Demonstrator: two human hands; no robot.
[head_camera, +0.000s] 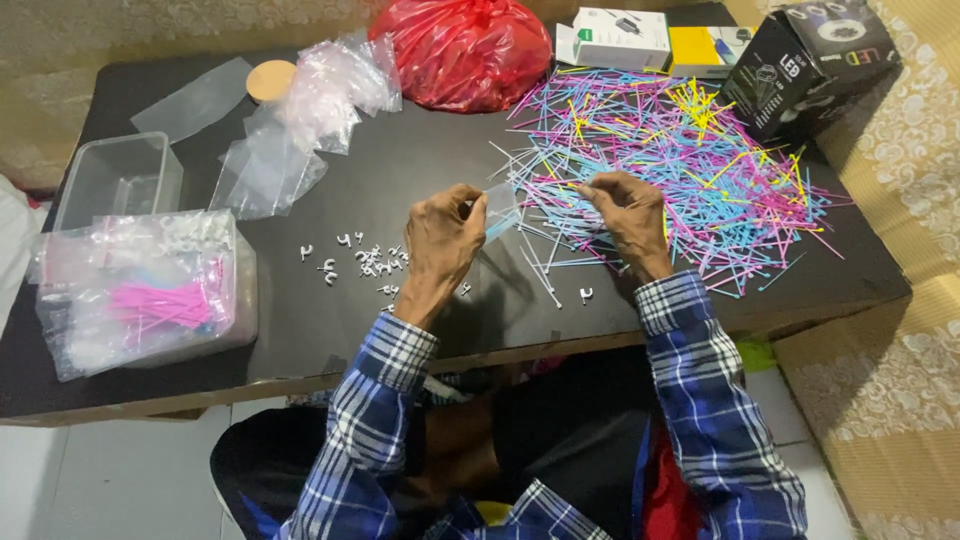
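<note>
My left hand (440, 240) pinches a small clear plastic bag (500, 208) above the black table (300, 330). My right hand (628, 215) holds thin coloured plastic sticks at their ends, at the bag's mouth and the edge of a wide pile of pink, blue, yellow and white sticks (690, 150). Several small white clips (365, 262) lie scattered on the table just left of my left hand. One white clip (586, 294) lies below my right hand.
A clear box of filled bags with pink sticks (150, 295) stands at the left, an empty clear tub (120, 180) behind it. Loose clear bags (300, 120), a red plastic bag (465, 50), a round wooden lid (270, 80) and cardboard boxes (800, 60) line the far edge.
</note>
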